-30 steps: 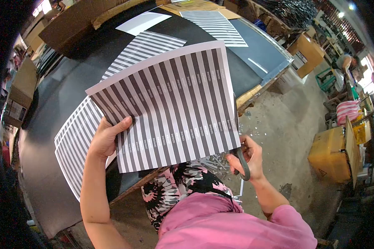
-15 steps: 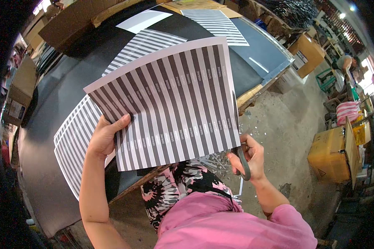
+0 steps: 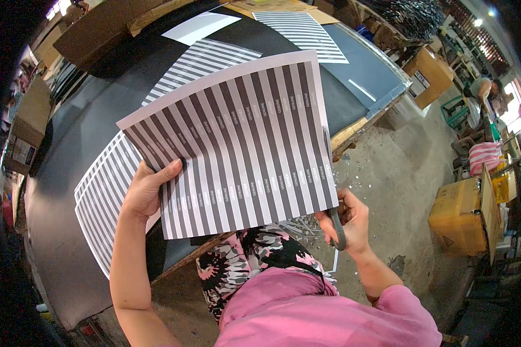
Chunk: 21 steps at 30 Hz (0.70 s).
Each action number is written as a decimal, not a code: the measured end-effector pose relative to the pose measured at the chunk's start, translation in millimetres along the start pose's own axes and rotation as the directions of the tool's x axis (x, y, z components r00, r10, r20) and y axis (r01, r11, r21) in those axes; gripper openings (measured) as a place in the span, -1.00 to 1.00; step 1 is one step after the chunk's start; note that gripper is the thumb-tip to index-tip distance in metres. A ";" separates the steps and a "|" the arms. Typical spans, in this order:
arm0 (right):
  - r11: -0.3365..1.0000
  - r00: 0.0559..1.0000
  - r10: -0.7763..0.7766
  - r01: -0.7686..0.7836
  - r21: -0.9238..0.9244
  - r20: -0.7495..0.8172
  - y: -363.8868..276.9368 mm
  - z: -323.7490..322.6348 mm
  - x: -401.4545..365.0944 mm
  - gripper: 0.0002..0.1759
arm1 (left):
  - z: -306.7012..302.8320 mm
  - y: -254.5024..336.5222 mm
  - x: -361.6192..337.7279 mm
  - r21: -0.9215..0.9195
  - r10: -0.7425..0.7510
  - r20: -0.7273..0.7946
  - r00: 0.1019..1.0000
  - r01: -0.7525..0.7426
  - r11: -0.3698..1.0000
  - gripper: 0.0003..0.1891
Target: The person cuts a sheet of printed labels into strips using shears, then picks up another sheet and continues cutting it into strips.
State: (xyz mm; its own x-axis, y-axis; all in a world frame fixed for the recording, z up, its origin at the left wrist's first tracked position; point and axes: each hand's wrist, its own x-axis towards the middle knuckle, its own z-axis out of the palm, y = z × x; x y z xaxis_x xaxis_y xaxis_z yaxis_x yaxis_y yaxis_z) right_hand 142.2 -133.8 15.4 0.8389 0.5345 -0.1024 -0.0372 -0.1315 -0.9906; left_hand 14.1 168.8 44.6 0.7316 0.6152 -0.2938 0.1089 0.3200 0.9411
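Scissors (image 3: pixel 339 230) are in my right hand (image 3: pixel 353 220), fingers curled round the dark handle, right at the lower right corner of the striped sheet (image 3: pixel 243 150). Blades are mostly hidden behind the paper, so can't tell how wide they're open. My left hand (image 3: pixel 150 188) has that sheet pinched, thumb on top, mid-frame, kinda curved and tipped up over the table edge. More striped paper (image 3: pixel 101 205) lies on the dark table (image 3: pixel 69 248) at left, plus a white sheet (image 3: pixel 200 28) up top. Somebody (image 3: pixel 481 89) is bent over, upper right.
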 end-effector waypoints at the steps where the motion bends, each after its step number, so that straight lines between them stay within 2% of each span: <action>1: 1.000 1.000 0.000 0.000 0.000 0.000 0.2 -0.1 0.3 -0.76 | -0.6 -0.1 0.3 0.002 0.000 -0.002 1.000 0.000 1.000 -0.49; 6: 0.999 1.000 0.023 -0.023 -0.042 -0.006 2.1 -0.3 1.4 -0.70 | -3.7 -1.9 1.7 0.037 -0.011 -0.060 0.998 0.013 0.999 -0.45; 9: 0.998 0.997 0.023 -0.027 0.050 0.073 4.3 -6.3 3.4 -0.61 | -3.9 -1.4 0.9 0.067 -0.001 -0.021 1.000 0.002 0.998 -0.43; 11: 0.999 0.996 -0.018 0.014 0.042 0.090 11.8 -13.1 8.0 -0.57 | -1.1 0.8 -1.9 0.153 -0.012 0.037 0.999 0.006 0.988 -0.39; 12: 0.998 0.992 -0.058 0.055 0.033 0.109 13.7 -14.9 9.9 -0.53 | -0.1 0.5 -2.9 0.154 -0.008 0.045 0.999 0.001 0.988 -0.38; 15: 0.996 0.997 -0.033 0.026 0.091 0.072 9.5 -11.7 13.0 -0.49 | -2.0 -3.0 -1.3 0.116 0.000 0.067 0.998 -0.008 0.993 -0.39; 16: 0.989 0.993 -0.112 0.109 0.100 0.029 9.6 -7.8 15.1 -0.48 | -1.8 -2.2 -1.7 0.115 0.001 0.067 0.998 -0.009 0.993 -0.39; 21: 0.995 0.994 -0.091 0.088 0.038 0.057 7.1 -10.1 19.2 -0.48 | -0.3 -1.0 -2.6 0.099 0.010 0.076 0.997 -0.017 0.995 -0.40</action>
State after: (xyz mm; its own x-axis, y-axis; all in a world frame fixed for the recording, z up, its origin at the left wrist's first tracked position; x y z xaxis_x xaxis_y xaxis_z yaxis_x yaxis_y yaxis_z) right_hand 163.5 -132.9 7.4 0.8064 0.5911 -0.0173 0.0165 -0.0518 -0.9985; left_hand 11.9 167.1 44.4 0.7816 0.5617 -0.2713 0.1624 0.2367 0.9579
